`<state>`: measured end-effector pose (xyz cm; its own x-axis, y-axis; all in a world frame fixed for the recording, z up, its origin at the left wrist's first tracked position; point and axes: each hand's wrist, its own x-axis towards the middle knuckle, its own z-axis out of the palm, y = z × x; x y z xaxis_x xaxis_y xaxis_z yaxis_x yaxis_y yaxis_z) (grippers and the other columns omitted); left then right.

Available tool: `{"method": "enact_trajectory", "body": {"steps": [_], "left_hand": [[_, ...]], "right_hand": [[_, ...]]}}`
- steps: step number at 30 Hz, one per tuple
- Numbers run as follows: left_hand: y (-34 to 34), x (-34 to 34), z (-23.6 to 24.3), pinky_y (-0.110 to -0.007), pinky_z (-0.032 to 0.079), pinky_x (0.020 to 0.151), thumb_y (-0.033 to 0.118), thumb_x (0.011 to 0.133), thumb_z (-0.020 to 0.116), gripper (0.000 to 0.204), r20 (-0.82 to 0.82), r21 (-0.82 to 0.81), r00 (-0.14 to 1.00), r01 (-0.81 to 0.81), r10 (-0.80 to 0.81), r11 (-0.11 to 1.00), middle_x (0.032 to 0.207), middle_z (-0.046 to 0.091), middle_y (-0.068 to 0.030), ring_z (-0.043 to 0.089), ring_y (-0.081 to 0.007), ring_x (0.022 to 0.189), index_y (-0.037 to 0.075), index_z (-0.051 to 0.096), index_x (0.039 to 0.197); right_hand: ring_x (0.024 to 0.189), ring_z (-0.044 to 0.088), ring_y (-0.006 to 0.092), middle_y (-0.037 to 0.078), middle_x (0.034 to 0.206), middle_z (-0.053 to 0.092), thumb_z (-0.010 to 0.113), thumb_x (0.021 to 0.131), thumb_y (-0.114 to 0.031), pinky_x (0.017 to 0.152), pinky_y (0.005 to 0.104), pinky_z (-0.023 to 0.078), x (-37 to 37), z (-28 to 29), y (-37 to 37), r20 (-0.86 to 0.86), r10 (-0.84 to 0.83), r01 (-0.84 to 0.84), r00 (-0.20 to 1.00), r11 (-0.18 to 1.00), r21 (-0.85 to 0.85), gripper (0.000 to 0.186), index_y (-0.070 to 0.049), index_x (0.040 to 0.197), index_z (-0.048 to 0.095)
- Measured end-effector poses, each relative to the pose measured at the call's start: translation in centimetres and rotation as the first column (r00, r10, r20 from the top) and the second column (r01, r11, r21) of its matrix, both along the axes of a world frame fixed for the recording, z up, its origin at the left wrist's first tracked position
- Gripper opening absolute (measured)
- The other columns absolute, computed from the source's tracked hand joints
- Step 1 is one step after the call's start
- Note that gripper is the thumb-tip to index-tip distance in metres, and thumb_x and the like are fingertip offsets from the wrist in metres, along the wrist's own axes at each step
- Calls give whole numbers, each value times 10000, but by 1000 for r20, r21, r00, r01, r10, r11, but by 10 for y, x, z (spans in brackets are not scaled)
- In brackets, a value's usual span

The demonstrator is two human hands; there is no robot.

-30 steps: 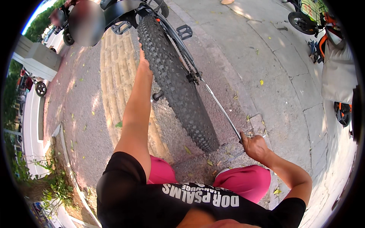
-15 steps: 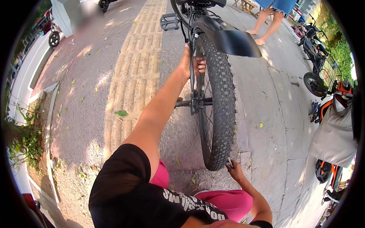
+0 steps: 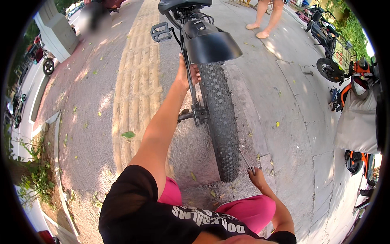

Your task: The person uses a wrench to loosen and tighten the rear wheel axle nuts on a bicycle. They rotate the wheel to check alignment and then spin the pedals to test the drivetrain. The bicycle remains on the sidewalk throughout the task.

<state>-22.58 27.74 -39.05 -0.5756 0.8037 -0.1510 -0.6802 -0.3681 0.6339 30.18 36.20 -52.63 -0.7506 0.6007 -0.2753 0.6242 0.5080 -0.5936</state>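
Note:
A fat-tyred bike stands in front of me, its knobbly black rear tyre [image 3: 222,122] toward me and a black mudguard [image 3: 213,46] above it. My left hand [image 3: 185,75] wraps round the bike's frame tube [image 3: 191,87], its fingertips reaching between the tube and the wheel. Low down, to the right of the tyre, my right hand [image 3: 257,177] is closed on a thin metal rod-like tool [image 3: 246,158]. The tool's tip points up toward the tyre's side; whether it touches the rubber I cannot tell.
A pedal [image 3: 161,31] juts out on the bike's left. Yellow ribbed paving [image 3: 136,81] runs along the left. Beyond the bike on the right is a person's bare leg [image 3: 264,20]. A parked scooter [image 3: 329,65] and a grey cover [image 3: 357,126] line the right side.
The bike now appears further left, seen more squarely from behind. My right hand has drawn slightly away from the tyre, and more of the tool shows. My left hand keeps its hold.

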Motion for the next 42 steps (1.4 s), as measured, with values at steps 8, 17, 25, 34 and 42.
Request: {"method": "enact_trajectory", "body": {"steps": [8,17,25,34,42], "left_hand": [[8,-69,-73,-444,438,931,682,843,333,755,85,403,945,256,-315,879,1217,543,-127,537,-297,1086,84,447,1290],[13,1,-15,-446,471,882,669,876,253,721,38,98,999,-18,14,995,1157,570,-119,566,-271,1023,99,473,1260],[-8,-30,-23,-432,504,827,618,821,486,674,15,296,991,121,-132,947,1076,615,-121,609,-272,939,47,542,1174],[2,-22,-17,-441,483,867,657,808,469,728,54,238,993,90,-106,967,1154,582,-128,584,-275,1000,63,515,1228],[0,-55,-65,-439,432,861,597,858,387,658,15,441,935,313,-355,841,1124,524,-125,527,-283,974,72,465,1248]], "right_hand": [[797,570,433,266,788,582,578,854,-259,689,449,448,-4,7,-15,48,17,-14,999,998,-58,290,24,915,561],[789,569,431,255,797,588,570,859,-254,684,447,443,9,15,-9,94,-74,82,993,993,-86,273,15,908,562],[506,469,129,34,586,487,512,907,-196,479,302,383,-11,11,2,26,-351,309,936,783,-540,213,1,894,592],[528,411,92,-8,612,441,501,909,-163,496,240,350,-16,26,14,-106,-536,209,838,494,-844,213,9,1011,572],[608,380,107,-14,644,402,463,928,-168,609,255,352,-18,53,-4,-195,-579,-93,792,201,-975,251,14,1085,534]]}}
